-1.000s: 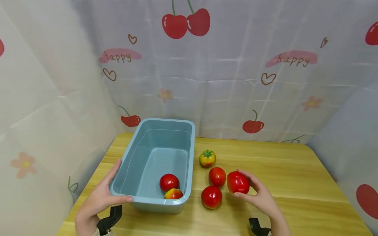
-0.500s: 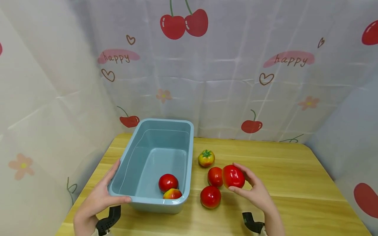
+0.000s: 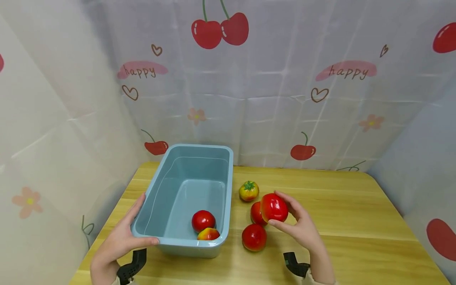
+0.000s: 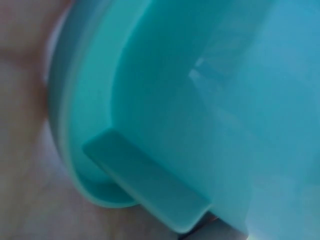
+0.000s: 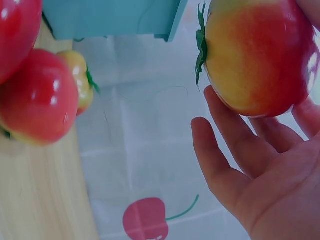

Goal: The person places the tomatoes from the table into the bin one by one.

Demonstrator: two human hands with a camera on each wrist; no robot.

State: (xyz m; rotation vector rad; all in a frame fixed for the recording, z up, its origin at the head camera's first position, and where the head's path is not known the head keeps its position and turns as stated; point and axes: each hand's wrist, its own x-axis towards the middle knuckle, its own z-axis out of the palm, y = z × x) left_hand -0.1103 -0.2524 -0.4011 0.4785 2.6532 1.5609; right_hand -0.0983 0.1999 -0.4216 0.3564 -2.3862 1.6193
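Note:
My right hand (image 3: 299,223) holds a shiny red tomato (image 3: 274,208) above the table, thumb on its near side and fingers on its far side. In the right wrist view the held tomato (image 5: 260,55) shows a yellow end with a green leafy top. My left hand (image 3: 119,237) grips the near left corner of a blue plastic bin (image 3: 230,186), its thumb along the front rim. Inside the bin lie a red tomato (image 3: 203,221) and a yellow-red one (image 3: 208,234). The left wrist view shows the bin's rim (image 4: 90,115) close up against the palm.
Right of the bin are a red tomato (image 3: 254,237), another red tomato (image 3: 256,213) partly hidden behind the held one, and a smaller yellow-red tomato (image 3: 249,191) farther back. A curtain (image 3: 267,111) printed with cherries stands behind the wooden table (image 3: 356,221).
My right hand has lifted the tomato and carried it left and away from me, so it now overlaps the red tomato behind it. The left hand and bin stay put.

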